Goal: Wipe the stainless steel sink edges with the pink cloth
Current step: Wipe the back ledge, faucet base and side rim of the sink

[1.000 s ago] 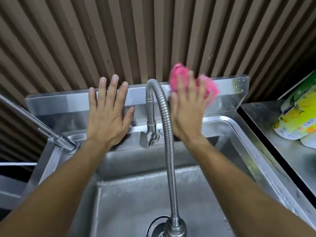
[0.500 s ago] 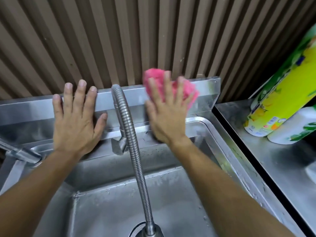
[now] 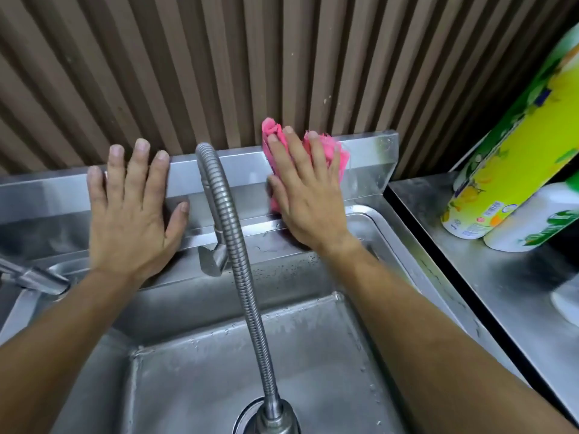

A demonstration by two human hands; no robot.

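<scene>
Brown vertically ribbed wall panelling (image 3: 219, 64) rises behind a stainless steel sink (image 3: 385, 223), whose upright back splash (image 3: 369, 170) forms the rear edge. To its right stands a separate stainless steel counter (image 3: 501, 277).

Location of the work item: the crumpled pink cloth (image 3: 336, 158) lies against the back splash, right of the faucet, trapped under the right hand (image 3: 305, 195). That hand presses it flat with straight, slightly spread fingers; pink fabric protrudes above the fingertips and past both sides of the hand. The left hand (image 3: 131, 208) lies flat and bare on the back splash left of the faucet, fingers straight and spread, holding nothing.

Handling assessment: the cloth appears soft, light and limp, so it should conform to the folded top lip and corners. It offers no rigid grip point; a flat palm over its bunched centre is the likely best hold. Water droplets on the steel suggest a slick surface on which the cloth may slide from under the hand or unfold at its free ends.

Count:
- Pink cloth: one.
- Hands: two.
- Flexible corrugated metal gooseneck faucet (image 3: 238, 245): one; a second metal fitting (image 3: 34, 275) shows at the left edge.
- Basin drain (image 3: 250, 416): one, partly hidden.
- Yellow-green printed cylindrical package (image 3: 513, 145): one.
- White package with green print (image 3: 539, 220): one, beside it.
</scene>
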